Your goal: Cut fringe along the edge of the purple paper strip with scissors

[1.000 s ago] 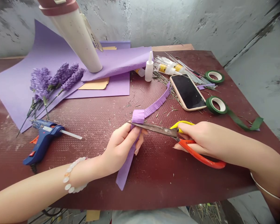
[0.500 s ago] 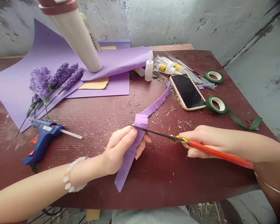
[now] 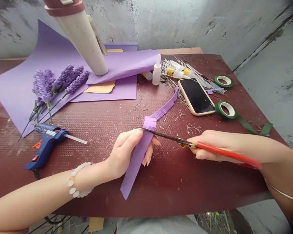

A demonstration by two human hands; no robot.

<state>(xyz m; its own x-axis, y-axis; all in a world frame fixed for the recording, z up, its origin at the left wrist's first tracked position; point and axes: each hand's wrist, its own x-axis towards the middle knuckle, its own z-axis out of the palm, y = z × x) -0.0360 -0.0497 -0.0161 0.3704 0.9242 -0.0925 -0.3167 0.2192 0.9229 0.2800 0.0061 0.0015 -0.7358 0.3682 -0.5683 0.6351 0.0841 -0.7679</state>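
Note:
A purple paper strip [image 3: 137, 162] runs through the fingers of my left hand [image 3: 123, 151], its uncut end hanging down toward the table's front edge. The strip's far part is snipped into a fringe and trails back to the phone. My right hand [image 3: 207, 146] grips the scissors [image 3: 224, 152], which have red and yellow handles. Their dark blades lie across the strip just above my left thumb, seen nearly edge-on, with the tip by that thumb. Whether the blades are parted is hard to make out.
On the left lie a blue glue gun [image 3: 46, 141] and purple flowers [image 3: 45, 84]. A tumbler [image 3: 88, 42] stands on purple paper [image 3: 19, 94]. Farther right are a small white bottle [image 3: 156, 74], a phone [image 3: 196, 97], thin wires [image 3: 169, 65] and green tape rolls [image 3: 226, 110].
My right hand has shifted slightly right and turned the scissors from flat to edge-on. The strip's folded part has moved a little right, and my left thumb has slid off the strip's middle.

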